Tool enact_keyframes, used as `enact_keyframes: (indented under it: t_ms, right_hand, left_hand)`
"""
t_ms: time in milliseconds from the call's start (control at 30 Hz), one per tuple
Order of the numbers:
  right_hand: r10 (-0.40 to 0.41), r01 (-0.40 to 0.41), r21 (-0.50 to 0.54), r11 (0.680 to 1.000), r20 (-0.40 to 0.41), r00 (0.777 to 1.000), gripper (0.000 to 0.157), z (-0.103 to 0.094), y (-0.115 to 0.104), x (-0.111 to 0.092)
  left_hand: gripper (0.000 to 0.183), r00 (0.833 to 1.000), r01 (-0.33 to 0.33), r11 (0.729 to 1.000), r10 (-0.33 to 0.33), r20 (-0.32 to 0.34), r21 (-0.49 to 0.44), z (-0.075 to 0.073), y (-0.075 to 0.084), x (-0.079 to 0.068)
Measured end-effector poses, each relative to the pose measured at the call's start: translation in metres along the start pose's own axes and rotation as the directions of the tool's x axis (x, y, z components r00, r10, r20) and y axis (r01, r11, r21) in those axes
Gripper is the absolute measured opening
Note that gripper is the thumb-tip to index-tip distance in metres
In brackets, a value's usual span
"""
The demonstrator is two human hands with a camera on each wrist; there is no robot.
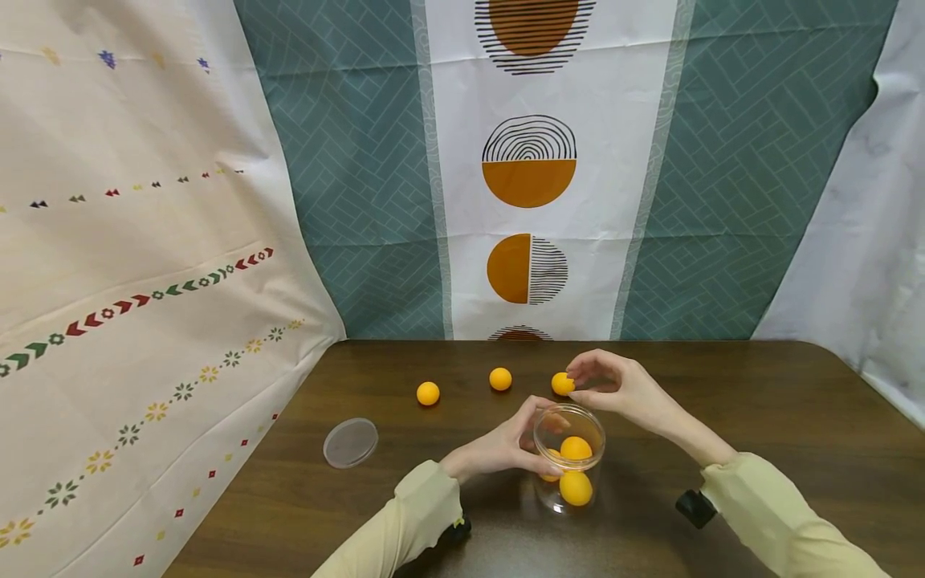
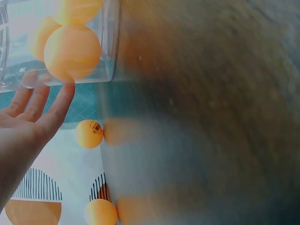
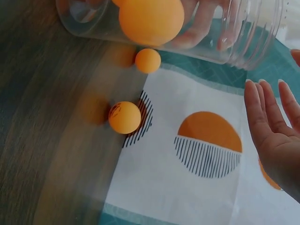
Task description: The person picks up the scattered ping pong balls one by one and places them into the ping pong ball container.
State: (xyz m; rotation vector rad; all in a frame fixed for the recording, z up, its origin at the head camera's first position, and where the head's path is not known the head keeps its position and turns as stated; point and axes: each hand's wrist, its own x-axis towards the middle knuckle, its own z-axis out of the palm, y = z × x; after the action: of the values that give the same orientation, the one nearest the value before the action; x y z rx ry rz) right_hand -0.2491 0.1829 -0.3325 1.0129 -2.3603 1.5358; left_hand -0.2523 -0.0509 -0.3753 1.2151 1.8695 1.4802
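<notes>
My left hand (image 1: 516, 445) grips a clear jar (image 1: 542, 499) from its left side, fingers around the wall, as the left wrist view also shows. The jar stands upright on the table, its mouth uncovered, with several orange balls (image 1: 576, 488) inside. Above and behind the rim is my right hand (image 1: 614, 385), fingers apart and nothing between them; the right wrist view shows its fingertips (image 3: 248, 86) near the jar's threaded mouth. In the head view those fingers overlap an orange ball (image 1: 561, 384) on the table beyond.
Two more orange balls, a middle one (image 1: 500, 379) and a left one (image 1: 428, 393), rest toward the back of the dark wooden table (image 1: 275, 514). A round clear lid (image 1: 350, 443) lies flat to the left. Patterned cloth (image 1: 520, 241) hangs behind the table.
</notes>
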Motion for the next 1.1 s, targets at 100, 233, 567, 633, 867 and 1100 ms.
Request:
enact_keyframes:
  t_ms: [100,233,567,633,867,1100]
  right_hand:
    - [0.015,-0.016,-0.015,1.000,-0.014,1.000,0.031,-0.002,0.006,0.002]
    - [0.037,-0.038,-0.032,0.999,-0.030,0.999,0.029,-0.004,0.012,0.004]
    - [0.079,-0.081,-0.058,0.995,-0.047,0.996,0.030,-0.011,0.026,0.008]
    - [0.084,-0.087,-0.056,0.995,-0.051,0.995,0.031,-0.011,0.029,0.008]
    - [0.102,-0.105,-0.048,0.993,-0.062,0.993,0.036,-0.011,0.041,0.010]
    - [0.152,-0.158,-0.066,0.985,-0.088,0.985,0.045,-0.011,0.049,0.013]
  left_hand:
    - [0.064,1.000,-0.005,1.000,0.005,0.001,-0.008,0.000,-0.002,0.000]
    - [0.065,1.000,-0.017,1.000,0.017,-0.003,-0.008,-0.001,-0.015,0.004]
    - [0.064,1.000,-0.015,1.000,0.015,-0.013,0.008,-0.002,-0.029,0.006]
    - [0.065,1.000,-0.013,1.000,0.013,-0.015,0.008,-0.003,-0.033,0.007]
    - [0.064,1.000,-0.019,1.000,0.019,-0.016,0.006,-0.004,-0.033,0.006]
    - [0.066,0.999,-0.018,1.000,0.019,-0.026,0.023,-0.002,-0.032,0.005]
